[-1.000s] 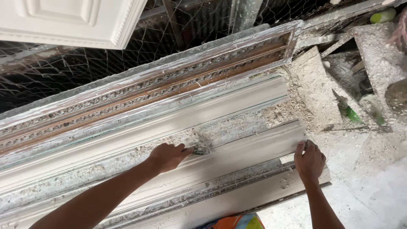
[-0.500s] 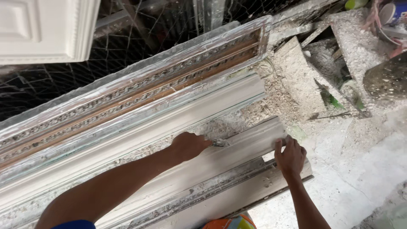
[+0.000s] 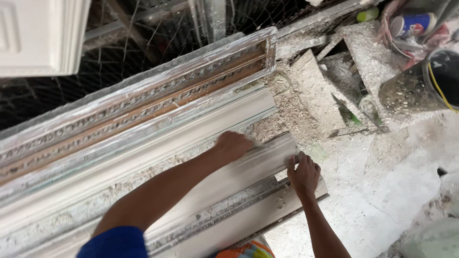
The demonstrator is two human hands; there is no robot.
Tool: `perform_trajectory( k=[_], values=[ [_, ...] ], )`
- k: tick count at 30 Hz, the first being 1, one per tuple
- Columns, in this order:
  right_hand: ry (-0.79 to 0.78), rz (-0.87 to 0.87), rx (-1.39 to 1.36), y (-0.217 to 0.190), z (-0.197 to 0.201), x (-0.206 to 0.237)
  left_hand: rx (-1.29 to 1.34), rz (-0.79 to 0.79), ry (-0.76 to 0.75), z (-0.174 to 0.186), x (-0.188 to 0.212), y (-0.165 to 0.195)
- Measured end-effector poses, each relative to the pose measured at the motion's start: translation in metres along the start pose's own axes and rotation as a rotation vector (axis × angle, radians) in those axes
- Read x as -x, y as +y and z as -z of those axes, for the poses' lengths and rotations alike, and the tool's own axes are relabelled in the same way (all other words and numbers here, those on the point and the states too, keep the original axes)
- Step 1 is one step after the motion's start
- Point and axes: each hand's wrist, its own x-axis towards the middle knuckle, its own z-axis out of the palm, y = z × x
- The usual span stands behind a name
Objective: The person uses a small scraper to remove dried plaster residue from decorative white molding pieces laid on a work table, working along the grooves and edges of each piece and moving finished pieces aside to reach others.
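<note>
Both hands, left (image 3: 233, 145) and right (image 3: 303, 173), on white plaster moulding (image 3: 267, 160), perhaps scraping.

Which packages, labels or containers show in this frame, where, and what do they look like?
Labelled can: top right corner, lying among debris; cylindrical, blue band with white and red.
Green bottle: top edge, left of the can; small, rounded, pale green, partly hidden.
Dark bucket: right edge, below the can; round, dusty, yellow cord over its rim.
No signs or screens.
</note>
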Motion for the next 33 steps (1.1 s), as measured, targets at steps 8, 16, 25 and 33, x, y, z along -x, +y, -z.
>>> perform_trajectory(
  k=[8,16,25,33],
  values=[
    [0.123,0.102,0.175,0.005,-0.012,0.000,0.892,0.628,0.530,-0.118,0.260,0.061],
    [0.215,0.919,-0.327,-0.133,-0.059,0.105,1.207,1.262,1.242,-0.252,0.451,0.130],
    [-0.543,1.167,-0.622,-0.393,-0.101,0.432,1.168,1.229,1.634,-0.359,0.668,0.159],
    [-0.949,1.156,-0.473,-0.570,-0.125,0.693,0.896,1.521,1.772,-0.448,0.867,0.195]
  ],
)
